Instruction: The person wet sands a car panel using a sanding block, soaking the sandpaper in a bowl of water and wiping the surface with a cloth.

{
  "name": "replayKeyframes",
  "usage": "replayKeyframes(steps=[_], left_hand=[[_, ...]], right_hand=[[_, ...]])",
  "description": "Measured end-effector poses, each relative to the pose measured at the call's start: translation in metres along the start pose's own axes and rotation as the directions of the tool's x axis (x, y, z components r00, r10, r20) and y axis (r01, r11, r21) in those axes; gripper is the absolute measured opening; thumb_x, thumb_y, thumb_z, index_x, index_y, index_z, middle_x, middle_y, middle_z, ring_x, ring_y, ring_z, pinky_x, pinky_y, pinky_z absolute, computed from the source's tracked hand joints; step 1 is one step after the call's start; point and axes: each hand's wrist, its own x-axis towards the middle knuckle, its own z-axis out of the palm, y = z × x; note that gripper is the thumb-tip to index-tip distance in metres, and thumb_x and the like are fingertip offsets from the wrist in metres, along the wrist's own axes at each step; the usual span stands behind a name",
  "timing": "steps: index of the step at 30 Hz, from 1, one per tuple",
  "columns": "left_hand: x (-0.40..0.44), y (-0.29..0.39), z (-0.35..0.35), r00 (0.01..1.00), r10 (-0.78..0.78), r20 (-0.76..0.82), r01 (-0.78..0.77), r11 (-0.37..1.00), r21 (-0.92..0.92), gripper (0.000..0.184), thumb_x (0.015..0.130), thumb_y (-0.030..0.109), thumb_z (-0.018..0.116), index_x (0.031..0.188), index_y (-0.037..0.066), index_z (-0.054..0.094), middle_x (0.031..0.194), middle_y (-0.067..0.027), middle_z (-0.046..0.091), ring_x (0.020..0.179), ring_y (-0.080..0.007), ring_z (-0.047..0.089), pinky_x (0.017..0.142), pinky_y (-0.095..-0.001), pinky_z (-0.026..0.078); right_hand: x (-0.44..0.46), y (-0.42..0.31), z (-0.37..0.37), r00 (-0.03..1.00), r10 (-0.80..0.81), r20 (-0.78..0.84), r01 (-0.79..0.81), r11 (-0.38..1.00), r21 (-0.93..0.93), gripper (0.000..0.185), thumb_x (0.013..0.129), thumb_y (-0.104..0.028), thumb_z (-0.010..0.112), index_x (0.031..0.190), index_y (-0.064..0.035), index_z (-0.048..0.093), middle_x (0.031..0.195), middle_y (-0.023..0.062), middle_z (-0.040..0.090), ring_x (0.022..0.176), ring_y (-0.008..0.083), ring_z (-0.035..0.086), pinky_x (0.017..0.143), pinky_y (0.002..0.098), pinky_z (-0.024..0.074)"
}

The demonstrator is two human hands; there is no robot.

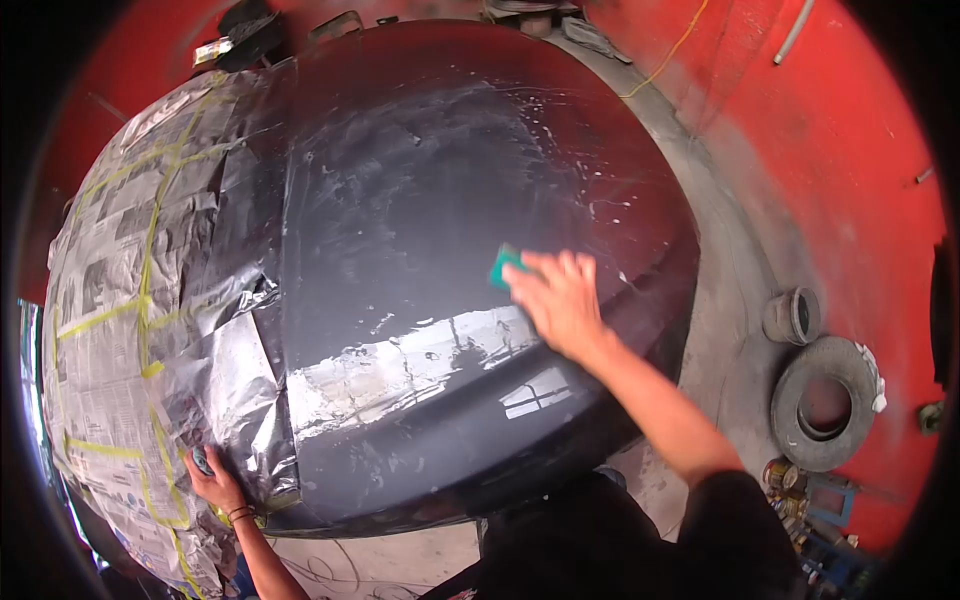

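Note:
My right hand (pixel 562 305) presses a green sanding block (pixel 507 268) against a dark grey, wet car body panel (pixel 420 230). Whitish streaks and droplets lie on the panel, and water near its lower edge reflects light. At lower left, my left hand (pixel 215 487) rests over newspaper masking (pixel 110 370) fixed with yellow tape (pixel 105 318). Its fingers are closed round a small dark grey-green thing (pixel 202 460), whose kind I cannot make out. Crinkled shiny plastic sheeting (pixel 240 370) lies between the newspaper and the bare panel.
A tyre (pixel 823 403) lies on the concrete floor at the right, with a bucket (pixel 792 316) just above it. Cans (pixel 783 474) and a blue stand (pixel 830 498) are at lower right. A red wall (pixel 840 190) curves round that side, with a yellow cable (pixel 672 55).

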Motion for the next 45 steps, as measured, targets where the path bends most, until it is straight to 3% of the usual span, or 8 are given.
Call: replayKeyframes(steps=[14, 17, 21, 27, 32, 37, 40, 45], left_hand=[[0.009, 0.11, -0.034, 0.966, 0.061, 0.253, -0.183, 0.851, 0.492, 0.056, 0.111, 0.033, 0.072, 0.154, -0.001, 0.062, 0.158, -0.0249, 0.063, 0.148, -0.0435, 0.056, 0.122, -0.0561, 0.042], [0.011, 0.184, -0.022, 0.978, 0.172, 0.121, -0.198, 0.947, 0.252, 0.057, 0.109, 0.024, 0.074, 0.158, -0.001, 0.061, 0.163, -0.0237, 0.061, 0.154, -0.043, 0.054, 0.128, -0.0546, 0.039], [-0.003, 0.364, 0.004, 0.826, 0.018, 0.564, 0.391, 0.703, -0.594, 0.042, 0.111, 0.014, 0.069, 0.151, 0.001, 0.072, 0.15, -0.0111, 0.074, 0.142, -0.0194, 0.064, 0.121, -0.0371, 0.049], [-0.046, 0.528, 0.079, 0.39, 0.67, 0.632, 0.921, -0.294, -0.257, 0.081, 0.114, 0.037, 0.072, 0.178, 0.005, 0.035, 0.161, -0.0266, 0.062, 0.144, -0.032, 0.065, 0.115, -0.0408, 0.055], [-0.067, 0.554, 0.095, 0.387, 0.714, 0.583, 0.914, -0.381, -0.14, 0.088, 0.106, 0.037, 0.084, 0.174, 0.006, 0.038, 0.151, -0.0299, 0.067, 0.135, -0.0336, 0.072, 0.111, -0.0409, 0.061], [-0.009, 0.522, 0.075, 0.376, 0.509, 0.774, 0.767, 0.298, -0.569, 0.067, 0.103, 0.023, 0.087, 0.161, 0.007, 0.059, 0.136, -0.0162, 0.077, 0.131, -0.0306, 0.074, 0.111, -0.0444, 0.062], [-0.006, 0.498, 0.067, 0.605, 0.466, 0.646, 0.019, 0.802, -0.597, 0.05, 0.097, 0.016, 0.088, 0.145, 0.007, 0.076, 0.131, -0.0133, 0.079, 0.122, -0.0344, 0.075, 0.103, -0.0469, 0.061], [-0.041, 0.447, 0.082, 0.662, 0.654, 0.366, -0.471, 0.743, -0.475, 0.051, 0.095, 0.018, 0.086, 0.145, 0.014, 0.078, 0.134, -0.0156, 0.075, 0.119, -0.0376, 0.068, 0.109, -0.0522, 0.051]], right_hand=[[0.019, -0.004, -0.011, 0.974, 0.16, 0.161, -0.187, 0.967, 0.175, 0.034, 0.107, -0.025, 0.079, 0.14, -0.0177, 0.08, 0.141, 0.0098, 0.074, 0.12, 0.0302, 0.065, 0.105, 0.0476, 0.0503], [0.014, -0.007, -0.031, 0.721, 0.535, 0.441, -0.589, 0.136, 0.797, 0.039, 0.113, -0.031, 0.074, 0.145, -0.0078, 0.075, 0.142, 0.0098, 0.074, 0.123, 0.0279, 0.07, 0.108, 0.0451, 0.0555], [-0.001, -0.031, -0.068, 0.698, 0.365, 0.617, -0.225, -0.705, 0.672, 0.049, 0.121, -0.033, 0.06, 0.159, -0.0022, 0.058, 0.14, 0.0144, 0.074, 0.12, 0.0324, 0.077, 0.106, 0.0475, 0.0627], [-0.05, -0.078, -0.072, 0.736, 0.192, 0.649, -0.121, -0.906, 0.405, 0.052, 0.123, -0.046, 0.051, 0.154, -0.0057, 0.062, 0.133, 0.0157, 0.077, 0.12, 0.0346, 0.077, 0.102, 0.0495, 0.0649], [-0.065, -0.089, -0.079, 0.713, 0.174, 0.679, -0.096, -0.935, 0.341, 0.046, 0.122, -0.042, 0.056, 0.149, -0.005, 0.064, 0.135, 0.0124, 0.075, 0.118, 0.0278, 0.076, 0.102, 0.044, 0.0637], [-0.072, -0.01, -0.066, 0.71, 0.598, 0.372, -0.511, 0.074, 0.856, 0.027, 0.115, -0.029, 0.074, 0.122, -0.003, 0.074, 0.117, 0.0042, 0.078, 0.104, 0.0144, 0.073, 0.09, 0.0343, 0.0599], [-0.066, 0.075, -0.059, 0.727, 0.685, -0.057, -0.596, 0.669, 0.444, 0.021, 0.111, -0.023, 0.074, 0.125, -0.0072, 0.075, 0.121, 0.0093, 0.079, 0.114, 0.0281, 0.073, 0.101, 0.0446, 0.0569], [-0.092, 0.122, -0.038, 0.75, 0.646, -0.144, -0.638, 0.763, 0.104, 0.029, 0.11, -0.023, 0.072, 0.136, -0.0109, 0.073, 0.151, 0.0091, 0.068, 0.147, 0.0364, 0.056, 0.12, 0.0544, 0.0449]])
